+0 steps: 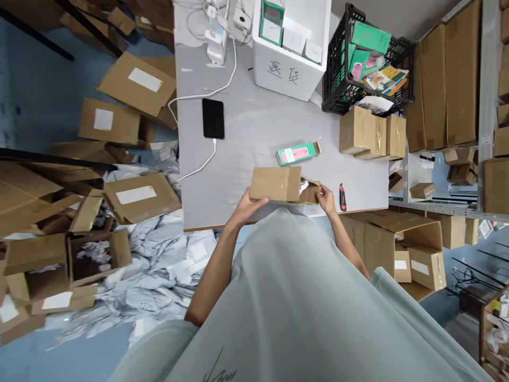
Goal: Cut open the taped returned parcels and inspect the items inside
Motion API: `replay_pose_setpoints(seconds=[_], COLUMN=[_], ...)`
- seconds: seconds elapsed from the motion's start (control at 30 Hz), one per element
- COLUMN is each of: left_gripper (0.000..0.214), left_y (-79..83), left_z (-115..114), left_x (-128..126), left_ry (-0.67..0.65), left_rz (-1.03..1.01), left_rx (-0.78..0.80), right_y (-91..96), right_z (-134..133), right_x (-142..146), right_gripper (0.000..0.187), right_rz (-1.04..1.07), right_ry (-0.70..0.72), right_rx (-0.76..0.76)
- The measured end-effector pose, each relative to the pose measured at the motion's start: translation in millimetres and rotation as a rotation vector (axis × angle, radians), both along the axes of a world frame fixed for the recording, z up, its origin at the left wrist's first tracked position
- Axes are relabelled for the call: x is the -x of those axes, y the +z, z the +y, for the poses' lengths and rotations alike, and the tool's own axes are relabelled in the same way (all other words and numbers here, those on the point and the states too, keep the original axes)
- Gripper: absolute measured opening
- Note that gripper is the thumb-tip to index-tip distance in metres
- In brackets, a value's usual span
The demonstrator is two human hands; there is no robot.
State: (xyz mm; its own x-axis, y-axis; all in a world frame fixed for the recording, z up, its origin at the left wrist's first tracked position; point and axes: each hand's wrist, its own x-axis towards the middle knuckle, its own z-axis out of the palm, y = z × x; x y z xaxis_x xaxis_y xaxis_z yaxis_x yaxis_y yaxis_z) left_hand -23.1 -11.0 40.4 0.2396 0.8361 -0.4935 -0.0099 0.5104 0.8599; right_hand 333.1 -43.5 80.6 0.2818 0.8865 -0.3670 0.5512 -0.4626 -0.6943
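Observation:
A small brown cardboard box (276, 183) lies on the grey table (246, 127) near its front edge, with its right end open and white paper showing inside. My left hand (251, 202) grips the box's left near corner. My right hand (326, 198) is closed on the open flaps (312, 192) at the right end. A green and pink product box (297, 154) lies just beyond it, with one end flap open.
A red utility knife (342, 197) lies right of my right hand. A black phone (213, 118) on a white cable, a white bin (292, 42), a black crate (368, 58) and taped cartons (371, 132) stand further back. Cardboard boxes and grey mailer bags cover the floor at left.

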Motion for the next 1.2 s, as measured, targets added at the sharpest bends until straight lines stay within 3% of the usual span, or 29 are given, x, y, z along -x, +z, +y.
replay_pose_setpoints(seconds=[0.1, 0.17, 0.23, 0.33, 0.43, 0.53, 0.67, 0.77, 0.83, 0.93, 1.1, 1.2], left_gripper=[0.12, 0.121, 0.118, 0.126, 0.133, 0.12, 0.085, 0.05, 0.041, 0.047, 0.069, 0.07], left_y=[-14.4, -12.8, -3.9, 13.0, 23.6, 28.0, 30.9, 30.9, 30.2, 29.7, 27.0, 25.7], left_z=[-0.2, -0.5, -0.5, -0.6, -1.3, -1.1, 3.6, 10.1, 14.6, 19.2, 18.0, 12.2], left_x=[9.9, 12.4, 9.8, -3.5, -20.3, -31.1, -39.4, -48.9, -56.3, -64.2, -64.3, -69.2], left_ry=[0.105, 0.124, 0.06, -0.07, -0.055, 0.004, -0.07, -0.142, -0.169, -0.197, -0.183, -0.216], left_rz=[0.075, 0.122, 0.101, 0.073, 0.221, 0.475, 0.706, 0.826, 0.899, 0.937, 0.788, 0.683], left_rx=[0.015, -0.044, -0.11, -0.148, -0.158, -0.253, -0.464, -0.513, -0.506, -0.502, -0.518, -0.51], right_y=[-0.3, 1.6, 6.7, 20.4, 35.4, 43.6, 42.7, 39.1, 37.1, 33.8, 19.9, 7.0], right_z=[-0.4, -0.3, -0.1, 0.5, 2.4, 5.8, 10.9, 14.9, 17.1, 17.4, 4.4, -6.7], right_x=[0.8, 0.6, -0.2, -1.1, 2.2, 10.8, 24.0, 34.7, 43.5, 55.7, 60.8, 57.8], right_gripper=[0.061, 0.062, 0.066, 0.075, 0.066, 0.059, 0.073, 0.064, 0.054, 0.056, 0.085, 0.067], right_rz=[0.034, 0.021, -0.034, -0.126, -0.16, -0.219, -0.303, -0.391, -0.443, -0.457, -0.252, -0.153], right_ry=[-0.083, -0.08, -0.054, 0.067, 0.27, 0.403, 0.497, 0.487, 0.453, 0.402, 0.265, 0.292], right_rx=[-0.028, -0.04, -0.04, -0.05, -0.046, 0.03, 0.129, 0.15, 0.166, 0.157, -0.062, -0.115])
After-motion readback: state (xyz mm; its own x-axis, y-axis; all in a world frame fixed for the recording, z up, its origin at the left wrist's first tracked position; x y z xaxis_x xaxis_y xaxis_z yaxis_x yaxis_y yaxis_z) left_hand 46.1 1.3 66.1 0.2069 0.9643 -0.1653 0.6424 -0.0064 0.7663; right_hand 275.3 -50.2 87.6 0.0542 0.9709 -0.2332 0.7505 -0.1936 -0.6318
